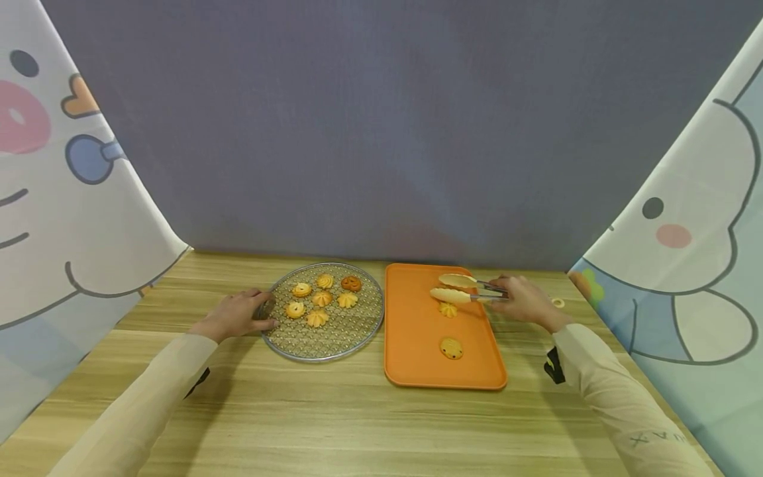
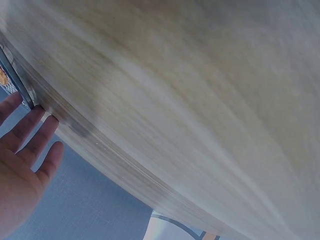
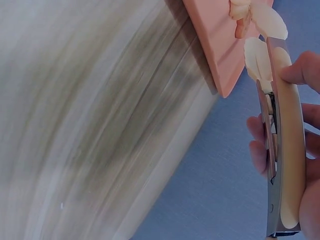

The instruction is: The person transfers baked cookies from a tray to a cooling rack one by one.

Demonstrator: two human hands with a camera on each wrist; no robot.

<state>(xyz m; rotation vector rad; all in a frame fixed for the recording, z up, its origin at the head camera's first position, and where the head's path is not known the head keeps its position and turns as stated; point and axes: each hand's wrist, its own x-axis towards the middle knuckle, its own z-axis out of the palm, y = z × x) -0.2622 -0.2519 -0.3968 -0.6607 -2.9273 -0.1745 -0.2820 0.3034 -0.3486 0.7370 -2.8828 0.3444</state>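
My left hand (image 1: 235, 315) rests at the left rim of a round mesh tray (image 1: 346, 338). Its fairly straight fingers (image 2: 47, 130) touch the rim in the left wrist view. Several cookies lie on the mesh, among them a fluted yellow one (image 1: 317, 318) and a browner round one (image 1: 351, 283). To the right, my right hand (image 1: 524, 301) grips tongs (image 1: 453, 296) with pale scalloped tips. The parted tips hover over the orange tray (image 1: 411, 344), just behind a star-shaped cookie (image 1: 448, 310). Nearer the tray's front lies a round cookie with dark chips (image 1: 451, 348).
Both trays sit side by side on a wood-grain table (image 1: 286, 424). A grey fabric wall (image 1: 381, 132) rises behind it, with cartoon-printed curtains (image 1: 685, 265) at both sides. The tongs' pale ring end (image 1: 558, 303) shows beyond my right hand.
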